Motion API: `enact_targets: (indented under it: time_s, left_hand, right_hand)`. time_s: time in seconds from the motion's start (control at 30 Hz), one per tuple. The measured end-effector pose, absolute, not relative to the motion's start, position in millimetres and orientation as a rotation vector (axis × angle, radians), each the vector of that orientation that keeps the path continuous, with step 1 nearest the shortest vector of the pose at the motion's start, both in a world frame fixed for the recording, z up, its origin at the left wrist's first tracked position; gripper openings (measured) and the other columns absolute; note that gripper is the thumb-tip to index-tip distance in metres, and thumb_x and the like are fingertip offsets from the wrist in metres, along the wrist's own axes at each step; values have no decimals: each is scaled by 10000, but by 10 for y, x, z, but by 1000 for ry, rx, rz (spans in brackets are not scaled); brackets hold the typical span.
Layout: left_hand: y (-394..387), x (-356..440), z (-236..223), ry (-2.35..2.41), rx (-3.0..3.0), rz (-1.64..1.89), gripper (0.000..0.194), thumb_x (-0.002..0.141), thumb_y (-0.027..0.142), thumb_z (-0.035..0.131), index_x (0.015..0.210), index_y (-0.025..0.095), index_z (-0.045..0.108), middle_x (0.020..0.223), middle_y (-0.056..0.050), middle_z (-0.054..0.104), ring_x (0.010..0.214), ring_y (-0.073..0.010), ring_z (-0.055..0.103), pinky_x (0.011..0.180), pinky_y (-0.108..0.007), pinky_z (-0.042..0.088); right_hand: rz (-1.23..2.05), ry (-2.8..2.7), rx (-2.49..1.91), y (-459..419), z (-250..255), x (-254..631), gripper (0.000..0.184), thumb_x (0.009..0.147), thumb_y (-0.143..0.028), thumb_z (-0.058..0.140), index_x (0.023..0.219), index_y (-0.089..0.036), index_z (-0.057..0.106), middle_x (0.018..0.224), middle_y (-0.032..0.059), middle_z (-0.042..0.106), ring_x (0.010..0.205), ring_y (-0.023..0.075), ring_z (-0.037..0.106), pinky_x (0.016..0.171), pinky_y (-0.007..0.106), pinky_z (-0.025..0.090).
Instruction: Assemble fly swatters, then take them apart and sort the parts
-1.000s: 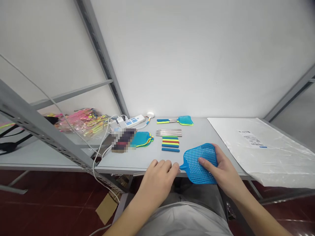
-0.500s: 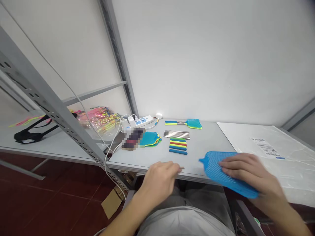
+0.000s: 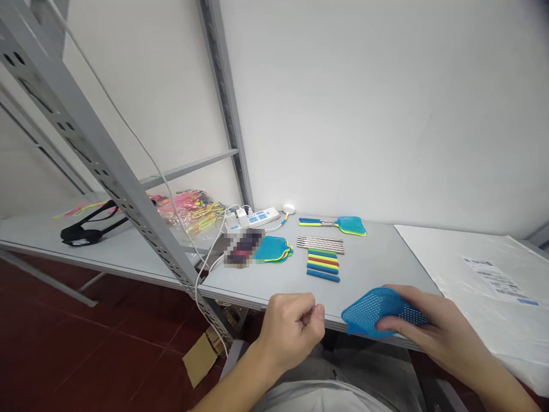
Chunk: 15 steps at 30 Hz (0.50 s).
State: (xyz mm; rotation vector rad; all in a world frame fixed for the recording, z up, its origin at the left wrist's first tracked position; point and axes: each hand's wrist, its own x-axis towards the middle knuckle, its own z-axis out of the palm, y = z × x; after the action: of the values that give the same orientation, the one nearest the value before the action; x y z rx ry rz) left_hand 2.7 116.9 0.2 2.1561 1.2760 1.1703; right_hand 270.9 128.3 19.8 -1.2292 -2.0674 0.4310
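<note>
My right hand grips a blue plastic mesh fly swatter head at the front edge of the grey table, with its fingers across the mesh. My left hand is curled into a loose fist near the table edge, a short way left of the swatter head. Nothing shows in it, though its fingers could hide something small. Farther back lie bundled metal rods, coloured foam grips, stacked swatter heads and an assembled swatter.
A power strip with white cables and a pixelated object sit at the table's back left. A grey shelf upright crosses the left side. A plastic-wrapped white sheet lies at right.
The view has swung left and upward. My right hand has carried the swatter head rightward and turned it. My left hand has curled closed.
</note>
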Motion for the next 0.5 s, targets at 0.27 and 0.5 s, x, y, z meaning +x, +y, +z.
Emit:
enact_targets:
  time_s: [0.27,0.5]
  left_hand:
    - [1106,18,216,1184,1586,1141,292,910,457,529,793,190,558,615,47,405,568,-107,367,530,-230,290]
    - [1411,-276,62,1192,1066,1509,277,875,439,605,800,174,572,642,16,541,568,-100,457,536,-206,356]
  right_hand:
    - [682,-2517,-739,1794,845,1983,391,791,-502,700,1123,-294,687,860,-14,718,741,152,641,674,258,502]
    - [293,-2315,-920,2038,510,1310,1177,628,-583,788,1531,-272,100,1463,148,415,1324,351,421,1034,516,420]
